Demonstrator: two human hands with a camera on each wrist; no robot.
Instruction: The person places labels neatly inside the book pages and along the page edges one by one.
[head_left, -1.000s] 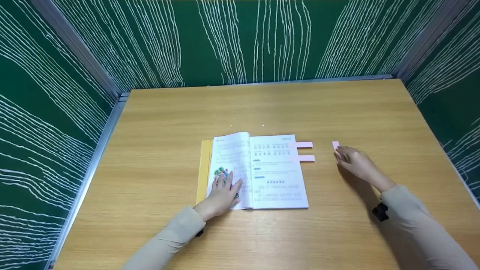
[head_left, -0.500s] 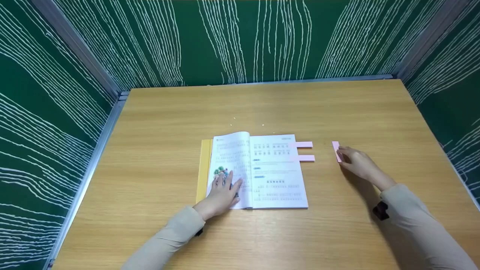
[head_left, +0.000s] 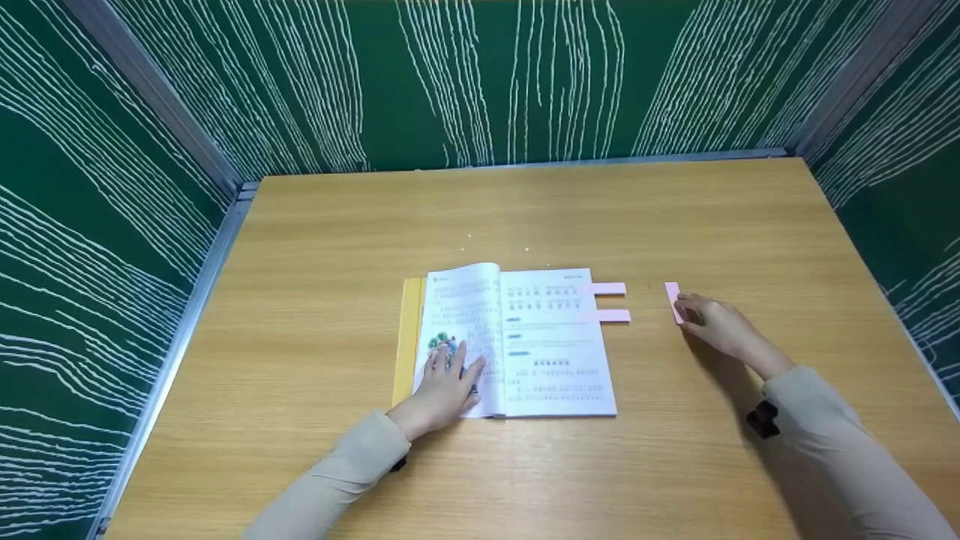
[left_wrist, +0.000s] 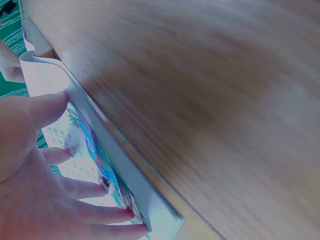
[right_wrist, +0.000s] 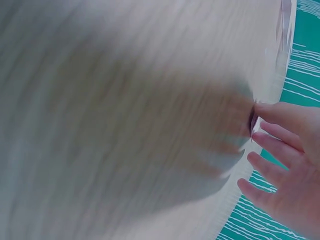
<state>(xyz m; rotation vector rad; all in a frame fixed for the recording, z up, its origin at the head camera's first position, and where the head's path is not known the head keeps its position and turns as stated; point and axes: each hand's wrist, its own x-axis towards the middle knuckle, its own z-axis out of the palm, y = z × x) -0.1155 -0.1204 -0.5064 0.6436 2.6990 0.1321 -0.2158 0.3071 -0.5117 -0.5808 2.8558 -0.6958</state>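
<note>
An open book (head_left: 555,375) lies on the table, its pages printed with text and a coloured picture on the left page. My left hand (head_left: 442,390) rests on that left page with its fingers spread, as the left wrist view also shows. Two pink sticky notes (head_left: 613,316) stick out from the right page's edge. To the right of the book, a pink sticky note strip (head_left: 671,291) lies on the table. My right hand (head_left: 716,326) pinches it between thumb and finger, partly covering it. In the right wrist view the strip (right_wrist: 253,120) is seen nearly edge-on.
A yellow cover or folder (head_left: 409,337) shows along the book's left side. Several tiny white specks (head_left: 526,250) lie on the wooden table (head_left: 337,240) beyond the book. Green walls with white wavy lines (head_left: 495,82) stand behind and at both sides.
My right hand has shifted slightly to the right, so more of the pink strip shows than a second ago. My left hand and the book have stayed in place.
</note>
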